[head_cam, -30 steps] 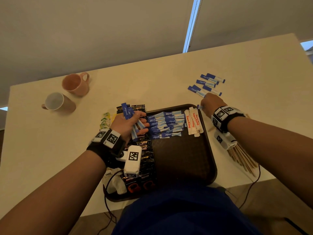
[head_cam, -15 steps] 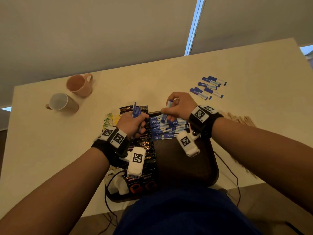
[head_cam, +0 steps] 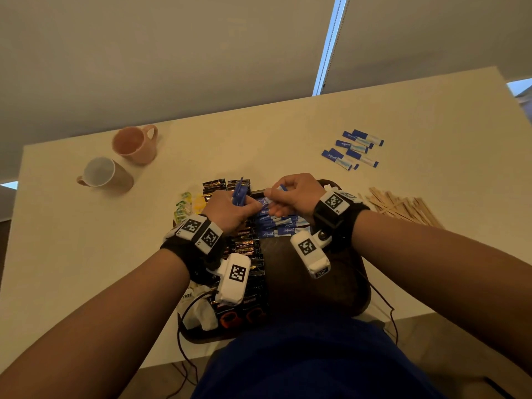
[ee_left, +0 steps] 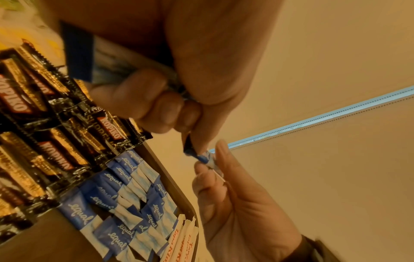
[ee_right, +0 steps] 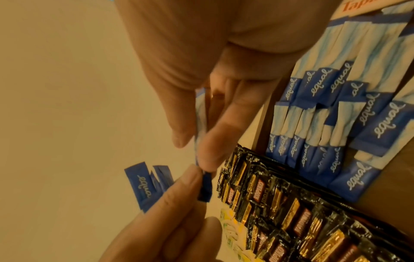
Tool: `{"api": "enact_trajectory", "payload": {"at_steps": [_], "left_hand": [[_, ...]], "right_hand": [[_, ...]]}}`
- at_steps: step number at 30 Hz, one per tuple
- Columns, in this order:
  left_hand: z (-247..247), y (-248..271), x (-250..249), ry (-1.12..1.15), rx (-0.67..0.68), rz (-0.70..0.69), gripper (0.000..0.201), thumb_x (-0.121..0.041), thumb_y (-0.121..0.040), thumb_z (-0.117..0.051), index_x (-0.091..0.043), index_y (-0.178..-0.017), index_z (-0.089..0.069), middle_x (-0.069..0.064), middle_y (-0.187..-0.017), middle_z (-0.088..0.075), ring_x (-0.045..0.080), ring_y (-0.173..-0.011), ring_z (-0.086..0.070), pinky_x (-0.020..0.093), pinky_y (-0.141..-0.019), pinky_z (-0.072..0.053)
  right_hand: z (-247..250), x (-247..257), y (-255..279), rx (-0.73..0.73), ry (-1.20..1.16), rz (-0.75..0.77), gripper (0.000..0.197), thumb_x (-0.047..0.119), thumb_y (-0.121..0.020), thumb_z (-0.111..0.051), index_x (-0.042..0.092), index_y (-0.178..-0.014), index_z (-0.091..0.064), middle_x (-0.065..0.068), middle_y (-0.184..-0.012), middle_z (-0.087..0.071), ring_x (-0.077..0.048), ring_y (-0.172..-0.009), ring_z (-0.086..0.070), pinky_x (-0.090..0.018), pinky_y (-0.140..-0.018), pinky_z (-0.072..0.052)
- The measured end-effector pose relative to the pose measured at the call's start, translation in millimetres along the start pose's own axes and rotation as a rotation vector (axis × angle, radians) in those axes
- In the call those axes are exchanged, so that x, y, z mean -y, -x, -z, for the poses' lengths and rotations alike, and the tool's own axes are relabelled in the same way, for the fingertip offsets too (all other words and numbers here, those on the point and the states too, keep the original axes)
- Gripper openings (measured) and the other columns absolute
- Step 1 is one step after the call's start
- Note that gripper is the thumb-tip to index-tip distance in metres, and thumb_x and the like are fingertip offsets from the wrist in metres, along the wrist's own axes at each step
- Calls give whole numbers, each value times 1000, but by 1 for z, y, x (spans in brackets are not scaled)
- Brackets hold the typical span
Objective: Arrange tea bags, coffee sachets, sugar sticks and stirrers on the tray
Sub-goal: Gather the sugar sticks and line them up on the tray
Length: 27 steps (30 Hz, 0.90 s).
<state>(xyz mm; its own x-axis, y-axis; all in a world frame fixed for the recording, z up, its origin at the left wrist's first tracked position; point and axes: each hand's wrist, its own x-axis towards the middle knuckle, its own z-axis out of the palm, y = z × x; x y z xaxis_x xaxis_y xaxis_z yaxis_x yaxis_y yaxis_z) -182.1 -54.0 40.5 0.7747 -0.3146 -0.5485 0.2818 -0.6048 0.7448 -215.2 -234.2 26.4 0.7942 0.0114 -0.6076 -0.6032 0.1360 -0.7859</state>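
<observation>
My left hand (head_cam: 230,208) grips a bundle of blue sugar sticks (head_cam: 239,192) above the tray's far left corner. My right hand (head_cam: 293,194) pinches a single blue-and-white sugar stick (head_cam: 280,189) and holds it against the left hand. In the left wrist view the left thumb and finger also pinch that stick's blue end (ee_left: 201,156). In the right wrist view the stick (ee_right: 200,115) runs between both hands, beside the bundle (ee_right: 143,186). On the dark tray (head_cam: 331,283) lie rows of blue sugar sticks (head_cam: 280,226) and black coffee sachets (head_cam: 247,249).
Several loose blue sugar sticks (head_cam: 352,149) lie on the table at the far right. Wooden stirrers (head_cam: 403,205) are piled right of the tray. Yellow-green tea bags (head_cam: 184,205) lie left of it. A pink mug (head_cam: 135,144) and a brown mug (head_cam: 105,175) stand far left.
My right hand picked one stick off the table by the tray's far right corner and carried it left to the left hand. The left hand turned its bundle upright.
</observation>
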Motion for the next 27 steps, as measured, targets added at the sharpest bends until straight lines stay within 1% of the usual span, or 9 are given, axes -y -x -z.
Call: {"api": "enact_trajectory", "payload": {"at_steps": [3,6,8,10,12,14,18,23,27], "left_hand": [[1,-1,0,-30,-16,-9,19,-24,-89,-71,-12,-76,-69,-8,-45,-55,4,-37,-47,18,-41,-38],[4,-3,1,-74,-47,-6,22,-26,-89,-71,-13,-71,-68,-5,-50,-56,8,-43,-49,21,-47,-41],[6,-3,4,-45,-63,8,27,-25,-89,-71,-3,-73,-67,2,-56,-55,15,-51,-48,28,-54,-42],[7,-3,7,-15,-66,17,31,-23,-89,-70,5,-77,-65,5,-57,-51,19,-54,-44,33,-58,-39],[7,-1,8,14,-58,30,27,-25,-88,-71,0,-77,-66,3,-54,-50,18,-49,-42,32,-55,-37],[7,0,9,47,-35,53,24,-26,-88,-71,-6,-78,-65,4,-53,-49,17,-45,-42,27,-49,-36],[8,2,9,74,-18,75,22,-26,-89,-71,-15,-73,-61,1,-52,-49,15,-43,-43,24,-44,-37],[10,1,10,91,-25,78,20,-27,-88,-72,-14,-76,-63,1,-53,-51,14,-44,-44,25,-45,-37],[8,1,8,108,-10,82,21,-27,-89,-71,-15,-74,-62,1,-52,-49,14,-43,-41,23,-43,-35]], "right_hand": [[9,-3,0,10,41,34,17,14,-88,-69,-3,-93,-67,-17,-74,-71,-20,-59,-67,-22,-52,-55],[25,-11,-4,-95,212,75,28,31,-93,-63,4,-89,-71,-12,-77,-74,-18,-62,-66,-27,-57,-54],[36,-20,-7,-172,584,118,26,34,-92,-64,10,-89,-73,-4,-79,-73,-13,-67,-63,-27,-65,-53],[42,-30,-9,-80,1011,128,17,31,-91,-66,16,-95,-72,2,-90,-70,-10,-78,-60,-27,-76,-53],[38,-41,-11,58,1288,107,17,31,-91,-66,20,-103,-71,1,-104,-68,-13,-90,-60,-29,-85,-51],[33,-48,-11,107,1424,98,21,30,-92,-63,18,-108,-68,-4,-110,-66,-20,-100,-61,-32,-89,-51],[29,-56,-11,150,1545,138,21,27,-94,-58,12,-106,-66,-7,-108,-62,-24,-102,-60,-34,-87,-51],[36,-59,-9,136,1550,139,26,26,-95,-59,11,-116,-65,-8,-116,-60,-25,-107,-58,-33,-92,-48],[47,-58,-9,110,1557,116,23,23,-96,-56,9,-112,-66,-10,-113,-62,-25,-104,-59,-33,-91,-49]]}}
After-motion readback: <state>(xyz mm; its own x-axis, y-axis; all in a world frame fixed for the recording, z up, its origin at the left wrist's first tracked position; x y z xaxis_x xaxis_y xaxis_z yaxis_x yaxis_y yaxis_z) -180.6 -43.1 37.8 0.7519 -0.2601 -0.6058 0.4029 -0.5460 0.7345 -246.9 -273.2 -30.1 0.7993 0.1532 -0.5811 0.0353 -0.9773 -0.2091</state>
